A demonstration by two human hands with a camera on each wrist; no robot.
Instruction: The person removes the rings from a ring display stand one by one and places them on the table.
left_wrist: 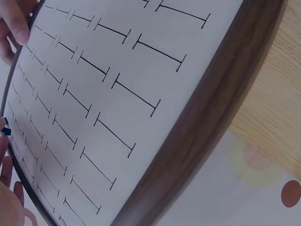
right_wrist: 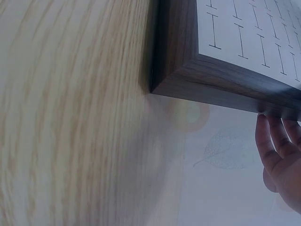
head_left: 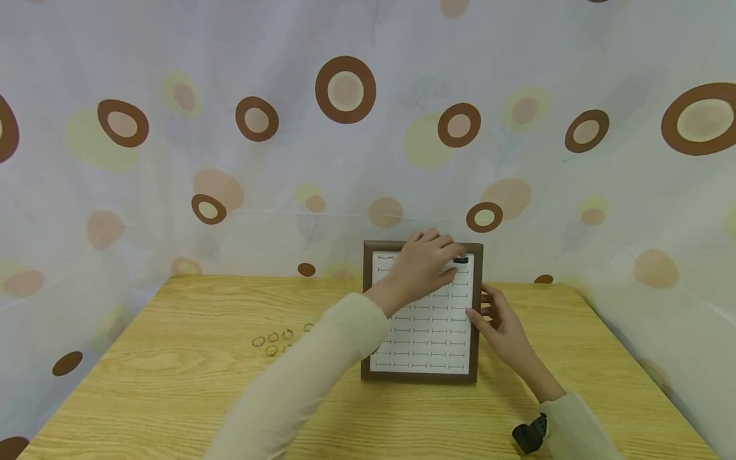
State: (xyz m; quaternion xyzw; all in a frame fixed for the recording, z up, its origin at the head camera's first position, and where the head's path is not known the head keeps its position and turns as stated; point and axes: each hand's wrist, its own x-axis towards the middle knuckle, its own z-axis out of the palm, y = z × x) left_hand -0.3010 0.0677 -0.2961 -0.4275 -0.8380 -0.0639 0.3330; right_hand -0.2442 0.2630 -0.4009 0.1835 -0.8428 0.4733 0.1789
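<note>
A brown wood-framed board (head_left: 422, 348) stands upright on the table, its white sheet printed with rows of short black lines capped at both ends. My left hand (head_left: 424, 265) reaches across its upper part. Between that hand's thumb and fingertips is a small black piece (head_left: 461, 260), held at the board's top right corner; its exact kind cannot be told. The left wrist view shows the dark piece (left_wrist: 5, 130) at the fingertips, by the far edge. My right hand (head_left: 499, 326) grips the frame's right side, thumb at the front. In the right wrist view, its fingers (right_wrist: 265, 141) touch the frame's side.
Several thin dark rings (head_left: 273, 337) lie on the wooden table (head_left: 172, 383) to the left of the board, partly hidden by the left sleeve. Behind the table hangs a patterned curtain (head_left: 345, 185). A black device (head_left: 530, 434) sits at the right cuff.
</note>
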